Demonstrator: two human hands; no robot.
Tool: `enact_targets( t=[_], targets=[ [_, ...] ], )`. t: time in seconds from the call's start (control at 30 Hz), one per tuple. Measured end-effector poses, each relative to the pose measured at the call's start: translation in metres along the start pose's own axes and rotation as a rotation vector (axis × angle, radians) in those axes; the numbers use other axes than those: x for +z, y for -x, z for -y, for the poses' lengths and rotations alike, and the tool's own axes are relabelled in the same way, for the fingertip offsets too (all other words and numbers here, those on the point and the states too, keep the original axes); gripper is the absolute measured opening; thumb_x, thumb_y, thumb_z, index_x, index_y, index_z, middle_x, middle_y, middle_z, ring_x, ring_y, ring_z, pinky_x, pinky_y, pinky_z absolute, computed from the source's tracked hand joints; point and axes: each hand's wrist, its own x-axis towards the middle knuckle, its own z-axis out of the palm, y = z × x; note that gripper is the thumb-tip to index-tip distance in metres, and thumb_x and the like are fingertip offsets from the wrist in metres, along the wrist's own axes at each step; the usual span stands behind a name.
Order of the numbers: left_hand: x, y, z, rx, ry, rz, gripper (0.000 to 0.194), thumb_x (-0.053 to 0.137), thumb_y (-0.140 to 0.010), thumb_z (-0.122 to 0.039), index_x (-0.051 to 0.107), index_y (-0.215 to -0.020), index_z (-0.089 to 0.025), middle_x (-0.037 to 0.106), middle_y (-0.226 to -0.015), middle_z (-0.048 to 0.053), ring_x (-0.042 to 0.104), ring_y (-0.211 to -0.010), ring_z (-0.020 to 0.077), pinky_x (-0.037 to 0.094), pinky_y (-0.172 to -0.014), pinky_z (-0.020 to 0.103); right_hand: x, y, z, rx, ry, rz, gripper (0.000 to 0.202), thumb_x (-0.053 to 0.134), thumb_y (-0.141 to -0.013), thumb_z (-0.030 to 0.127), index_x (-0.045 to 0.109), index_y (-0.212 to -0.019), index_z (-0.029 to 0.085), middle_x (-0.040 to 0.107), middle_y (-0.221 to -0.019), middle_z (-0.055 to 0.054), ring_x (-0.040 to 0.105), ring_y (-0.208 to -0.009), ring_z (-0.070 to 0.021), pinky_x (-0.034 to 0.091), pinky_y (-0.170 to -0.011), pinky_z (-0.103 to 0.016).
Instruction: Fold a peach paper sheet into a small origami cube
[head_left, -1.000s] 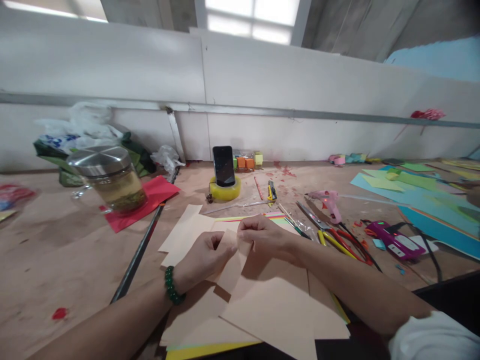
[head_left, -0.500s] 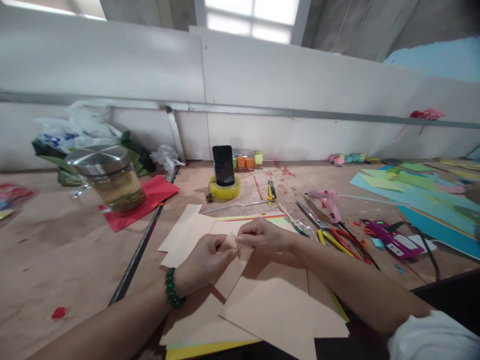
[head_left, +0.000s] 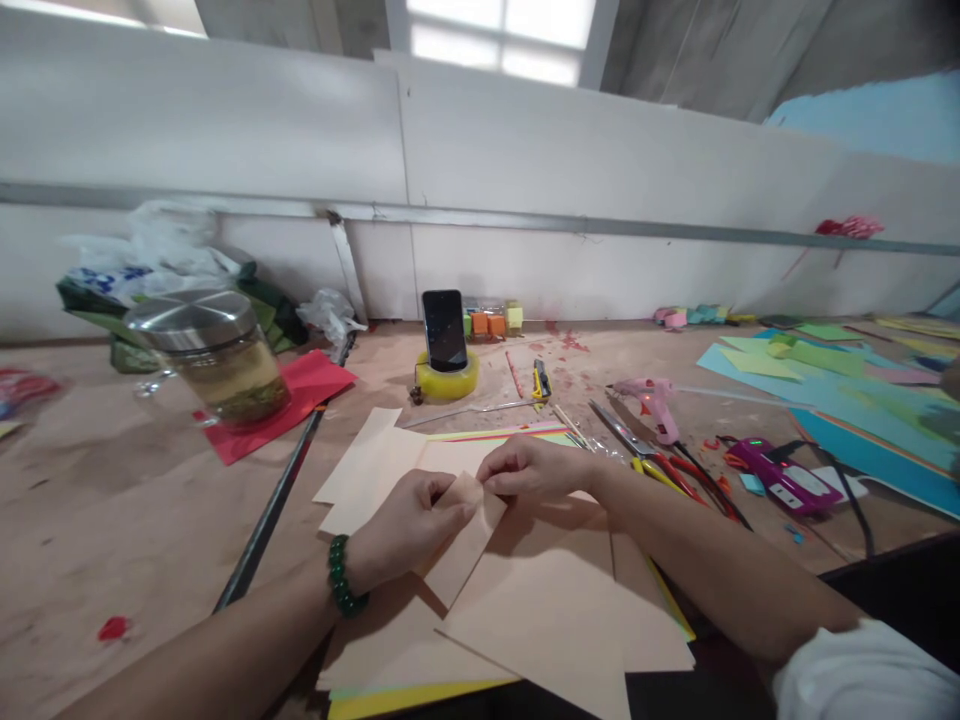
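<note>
A small folded piece of peach paper [head_left: 466, 545] is pinched between my two hands, its top edges meeting in a point. My left hand [head_left: 411, 525], with a green bead bracelet at the wrist, grips its left edge between thumb and fingers. On the upper right edge my right hand [head_left: 529, 468] is closed, its fingertips partly hidden behind the hand. Beneath both hands lie loose peach paper sheets [head_left: 551, 610], overlapping at angles, with coloured sheets showing under them.
A glass tea mug [head_left: 232, 375] stands on red paper at left. Behind the sheets a phone [head_left: 445, 330] leans on a yellow tape roll [head_left: 448, 378]. To the right lie scissors [head_left: 622, 428], a pink glue gun [head_left: 651, 405], a purple power strip [head_left: 784, 478] and coloured paper [head_left: 885, 450].
My right fingers have shifted slightly rightward off the paper's tip, so the pointed top now shows between my hands. The left hand keeps its hold.
</note>
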Motion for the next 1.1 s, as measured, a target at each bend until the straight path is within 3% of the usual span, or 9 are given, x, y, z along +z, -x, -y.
enact_targets(
  t=[0.1,0.23,0.5,0.67,0.9,1.1],
  targets=[
    [0.000,0.000,-0.001,-0.015,-0.002,0.009,0.020,0.047,-0.062,-0.036,0.039,-0.054,-0.020,0.030,-0.054,-0.005,0.028,-0.054,0.0094,0.022,-0.048,0.023,0.004,-0.001,0.000,-0.009,-0.010,-0.013,0.020,0.065,-0.068,0.032,0.058,-0.074,0.014,0.050,-0.062,0.005,0.041,-0.056,-0.0068,0.031,-0.050,-0.018],
    [0.000,0.000,-0.001,-0.021,0.003,0.012,0.021,0.048,-0.061,-0.036,0.038,-0.053,-0.020,0.029,-0.052,-0.006,0.027,-0.052,0.0088,0.020,-0.046,0.023,0.007,-0.002,0.001,-0.016,0.007,-0.013,0.011,0.056,-0.069,0.024,0.053,-0.065,0.014,0.041,-0.056,0.007,0.033,-0.052,-0.0051,0.025,-0.048,-0.018],
    [-0.003,-0.001,-0.003,-0.017,0.045,0.074,0.023,0.052,-0.065,-0.033,0.036,-0.055,-0.020,0.030,-0.054,-0.007,0.026,-0.052,0.0078,0.022,-0.046,0.021,0.001,0.000,0.004,0.019,-0.011,-0.001,0.016,0.058,-0.067,0.030,0.056,-0.071,0.014,0.048,-0.061,0.005,0.040,-0.056,-0.0071,0.030,-0.050,-0.019],
    [0.000,0.000,-0.001,0.115,0.090,-0.045,0.014,0.054,-0.066,-0.028,0.044,-0.069,-0.019,0.042,-0.063,-0.007,0.036,-0.058,0.0089,0.031,-0.050,0.020,0.011,-0.001,0.003,-0.004,0.060,-0.077,0.021,0.058,-0.065,0.025,0.041,-0.055,0.017,0.033,-0.055,0.008,0.030,-0.052,-0.0047,0.021,-0.046,-0.019],
    [0.002,0.002,0.005,0.066,0.196,0.070,0.033,0.055,-0.070,-0.027,0.042,-0.099,-0.019,0.037,-0.055,-0.013,0.027,-0.049,0.0065,0.021,-0.044,0.018,0.001,0.001,0.001,-0.004,-0.028,0.078,0.018,0.049,-0.067,0.022,0.041,-0.052,0.016,0.032,-0.051,0.008,0.028,-0.051,-0.0044,0.021,-0.047,-0.020],
    [0.002,0.002,0.001,0.018,0.224,0.097,0.037,0.056,-0.074,-0.034,0.041,-0.103,-0.018,0.045,-0.058,-0.011,0.029,-0.048,0.0061,0.020,-0.043,0.018,0.006,0.001,0.005,0.045,0.004,0.029,0.011,0.057,-0.065,0.022,0.052,-0.060,0.014,0.034,-0.054,0.009,0.028,-0.051,-0.0040,0.019,-0.046,-0.020]
  ],
)
